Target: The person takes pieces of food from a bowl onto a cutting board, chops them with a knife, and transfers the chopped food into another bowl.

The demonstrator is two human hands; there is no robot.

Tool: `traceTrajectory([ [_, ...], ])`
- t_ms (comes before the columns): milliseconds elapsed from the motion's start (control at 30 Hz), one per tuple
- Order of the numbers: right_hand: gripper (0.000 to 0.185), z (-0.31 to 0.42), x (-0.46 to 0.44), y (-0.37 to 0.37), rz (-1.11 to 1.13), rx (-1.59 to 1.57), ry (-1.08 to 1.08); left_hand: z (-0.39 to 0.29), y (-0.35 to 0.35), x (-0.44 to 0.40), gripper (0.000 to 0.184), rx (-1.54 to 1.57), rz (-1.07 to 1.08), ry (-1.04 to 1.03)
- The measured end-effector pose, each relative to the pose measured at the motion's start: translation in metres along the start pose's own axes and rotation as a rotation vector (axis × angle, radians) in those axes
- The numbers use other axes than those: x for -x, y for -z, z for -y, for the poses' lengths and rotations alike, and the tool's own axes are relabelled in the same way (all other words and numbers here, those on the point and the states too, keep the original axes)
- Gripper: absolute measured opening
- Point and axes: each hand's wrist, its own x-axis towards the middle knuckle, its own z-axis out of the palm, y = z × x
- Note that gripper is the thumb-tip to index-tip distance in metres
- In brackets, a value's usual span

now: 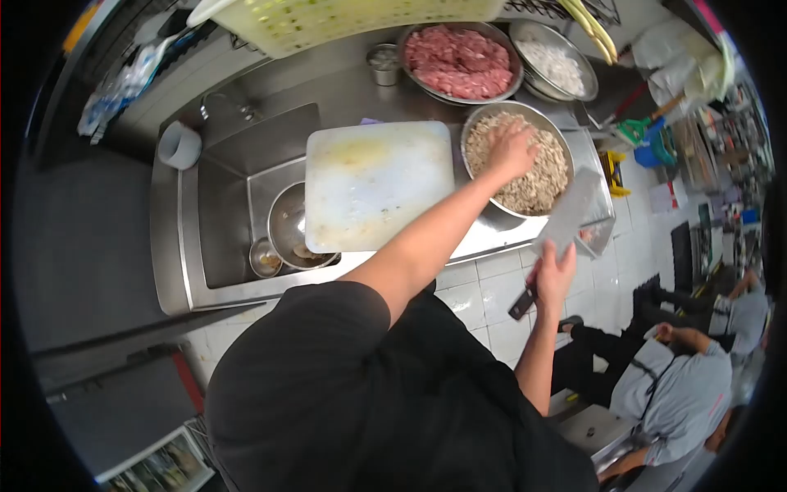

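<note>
My left hand (514, 150) reaches into a steel bowl (469, 168) heaped with finely chopped, pale brown food (537, 182), which looks like chopped mushrooms. Its fingers are apart and rest on top of the heap. Just beside the bowl's right rim, my right hand (554, 279) grips a cleaver (569, 211) by its dark handle, the broad blade pointing up and away from me. A white cutting board (379, 189) with yellowish stains lies left of the bowl, partly over the sink, and bears only small scraps.
Behind stand a bowl of pink raw meat (457, 59), a bowl of white chopped food (554, 67) and a small metal tin (384, 66). The sink (225, 209) holds a metal bowl (287, 221). A pale perforated basket (344, 23) hangs over the back. People in grey shirts (680, 394) work at right.
</note>
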Motion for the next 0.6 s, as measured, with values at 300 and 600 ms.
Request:
traceTrajectory([
  [300, 0.015, -0.022, 0.045, -0.055, 0.333, 0.217, 0.063, 0.143, 0.178, 0.091, 0.019, 0.237, -0.351, 0.185],
  [600, 0.021, -0.025, 0.037, -0.287, 0.672, 0.706, 0.469, 0.355, 0.369, 0.233, 0.015, 0.061, -0.635, 0.802],
])
